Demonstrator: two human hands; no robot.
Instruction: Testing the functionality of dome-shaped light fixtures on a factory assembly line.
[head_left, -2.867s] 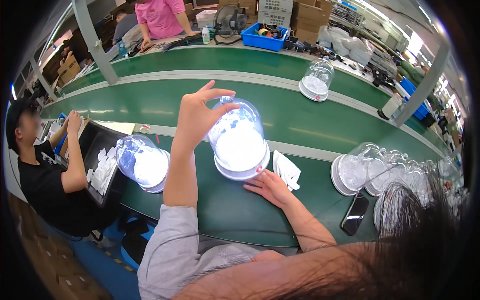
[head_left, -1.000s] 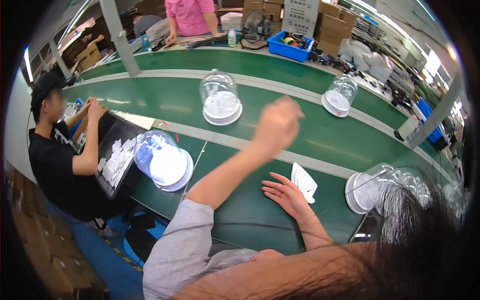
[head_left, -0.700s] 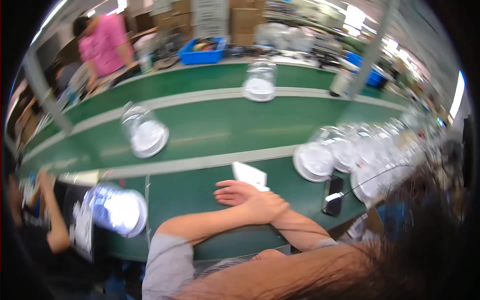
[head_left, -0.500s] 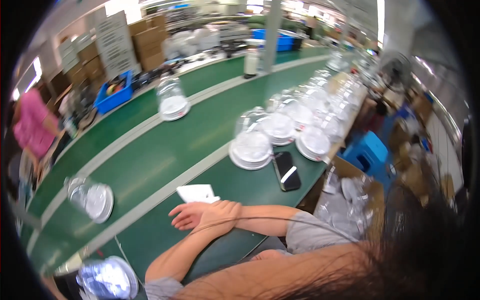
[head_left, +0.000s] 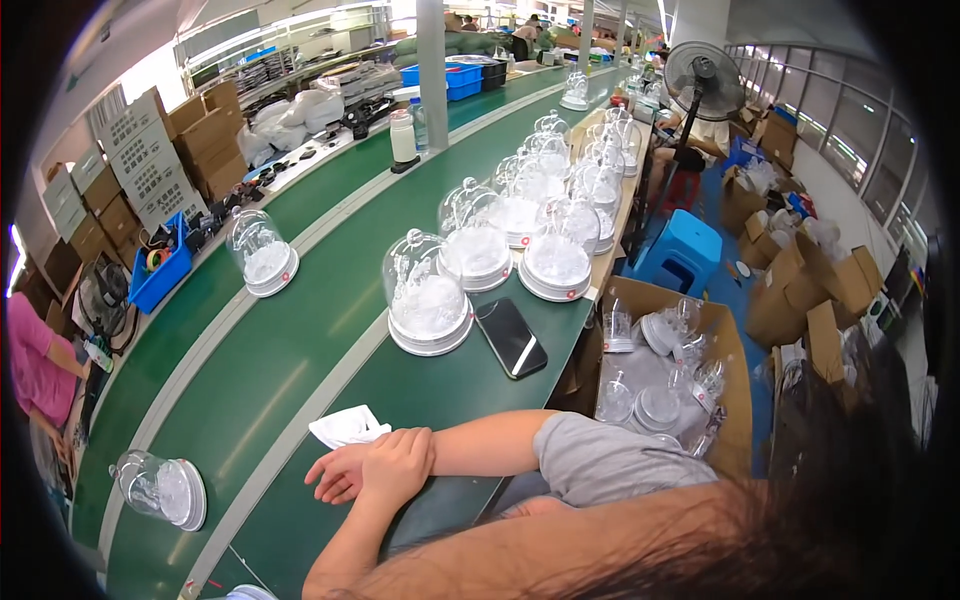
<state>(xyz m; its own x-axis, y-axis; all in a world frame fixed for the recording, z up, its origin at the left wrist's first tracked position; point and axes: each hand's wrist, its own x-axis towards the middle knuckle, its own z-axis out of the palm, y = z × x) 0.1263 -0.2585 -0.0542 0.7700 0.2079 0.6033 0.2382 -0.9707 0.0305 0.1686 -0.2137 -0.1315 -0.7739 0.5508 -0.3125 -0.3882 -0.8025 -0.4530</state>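
Observation:
My left hand [head_left: 402, 462] is wrapped round my right wrist, above the green tabletop [head_left: 385, 395]. Beyond that grip, my right hand [head_left: 336, 474] extends to the left, empty, its fingers loosely apart. A crumpled white cloth [head_left: 345, 427] lies just past both hands. Farther right on the table is a dark phone [head_left: 511, 338]. Beside the phone stands a clear dome on a round white base [head_left: 428, 305], the front one of a cluster of several such domes [head_left: 556, 250]. Clear figures inside them are hard to make out.
On the curved green conveyor, one dome [head_left: 182, 494] lies tipped over and another [head_left: 262, 255] stands upright. A carton of domes [head_left: 735, 395], a blue stool [head_left: 680, 250] and a standing fan [head_left: 703, 80] are at right. A person in pink [head_left: 40, 365] is at far left.
My view has turned and steadied, so the scene sits farther left and the lit dome at lower left is almost out of view. My left hand keeps its hold on my right wrist.

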